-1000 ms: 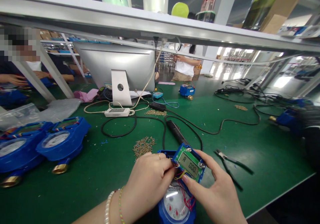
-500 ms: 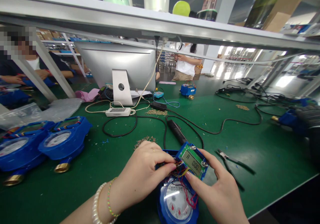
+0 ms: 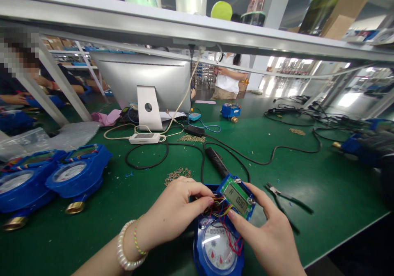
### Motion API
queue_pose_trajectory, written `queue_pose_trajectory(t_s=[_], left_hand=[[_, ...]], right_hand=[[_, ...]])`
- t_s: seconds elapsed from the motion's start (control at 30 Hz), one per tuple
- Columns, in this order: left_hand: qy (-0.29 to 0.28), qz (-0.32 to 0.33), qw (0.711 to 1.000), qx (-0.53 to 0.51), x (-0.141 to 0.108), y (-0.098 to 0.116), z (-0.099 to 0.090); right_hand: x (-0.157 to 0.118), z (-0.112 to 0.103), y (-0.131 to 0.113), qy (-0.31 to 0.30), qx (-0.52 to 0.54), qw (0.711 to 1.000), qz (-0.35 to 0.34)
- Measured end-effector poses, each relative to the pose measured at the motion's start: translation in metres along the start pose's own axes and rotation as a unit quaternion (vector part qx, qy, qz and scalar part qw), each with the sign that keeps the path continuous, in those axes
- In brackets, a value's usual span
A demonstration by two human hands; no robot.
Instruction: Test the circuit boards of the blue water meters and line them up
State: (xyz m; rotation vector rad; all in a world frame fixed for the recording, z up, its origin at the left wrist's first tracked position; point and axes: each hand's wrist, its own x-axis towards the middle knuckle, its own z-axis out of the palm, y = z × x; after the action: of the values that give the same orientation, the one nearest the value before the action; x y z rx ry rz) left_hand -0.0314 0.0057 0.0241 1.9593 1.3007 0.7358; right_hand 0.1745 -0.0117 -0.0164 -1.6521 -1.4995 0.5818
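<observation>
A blue water meter (image 3: 217, 249) with a round dial lies at the near edge of the green table (image 3: 323, 173). Above its dial sits a green circuit board with an LCD display (image 3: 236, 196), tied to the meter by red, blue and yellow wires (image 3: 226, 226). My left hand (image 3: 175, 212) pinches the wires at the board's left end with its fingertips. My right hand (image 3: 271, 237) grips the board along its lower and right edges, thumb at the lower left corner.
Pliers (image 3: 285, 204) lie right of my hands, a black corded tool (image 3: 217, 162) and a pile of small brass screws (image 3: 177, 173) just beyond them. Two blue meters (image 3: 76, 171) sit at left. A monitor back (image 3: 144, 79), cables (image 3: 277, 149), and other people are farther off.
My left hand has drawn back to the left, uncovering more of the meter dial and wires. The display board sits lower and flatter over the meter than before.
</observation>
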Motion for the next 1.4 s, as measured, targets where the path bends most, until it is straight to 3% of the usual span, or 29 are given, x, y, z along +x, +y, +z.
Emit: queue_pose_trajectory(t_s=[0.2, 0.47, 0.73, 0.93, 1.0, 1.2, 1.4], left_hand=[[-0.086, -0.07, 0.972, -0.206, 0.004, -0.01, -0.003], [-0.092, -0.03, 0.982, -0.164, 0.006, -0.014, -0.004], [-0.004, 0.063, 0.998, -0.011, 0.013, -0.019, 0.013], [0.074, 0.097, 0.992, -0.011, 0.013, -0.03, 0.028], [0.062, 0.102, 0.993, -0.025, 0.014, -0.031, 0.025], [-0.052, 0.128, 0.987, -0.088, 0.013, -0.028, 0.01], [-0.062, 0.13, 0.984, -0.108, 0.012, -0.025, 0.015]], right_hand=[[-0.001, -0.001, 0.001, 0.0, 0.002, 1.0, 0.002], [0.0, -0.001, 0.001, -0.002, 0.001, 1.0, 0.005], [-0.002, 0.003, 0.002, -0.019, 0.015, 1.0, 0.016], [-0.002, -0.001, 0.007, 0.005, -0.034, 0.995, -0.091], [-0.001, -0.003, 0.008, 0.003, -0.05, 0.992, -0.119], [-0.001, -0.002, 0.011, 0.017, -0.071, 0.983, -0.17], [-0.002, -0.001, 0.011, 0.049, -0.095, 0.971, -0.214]])
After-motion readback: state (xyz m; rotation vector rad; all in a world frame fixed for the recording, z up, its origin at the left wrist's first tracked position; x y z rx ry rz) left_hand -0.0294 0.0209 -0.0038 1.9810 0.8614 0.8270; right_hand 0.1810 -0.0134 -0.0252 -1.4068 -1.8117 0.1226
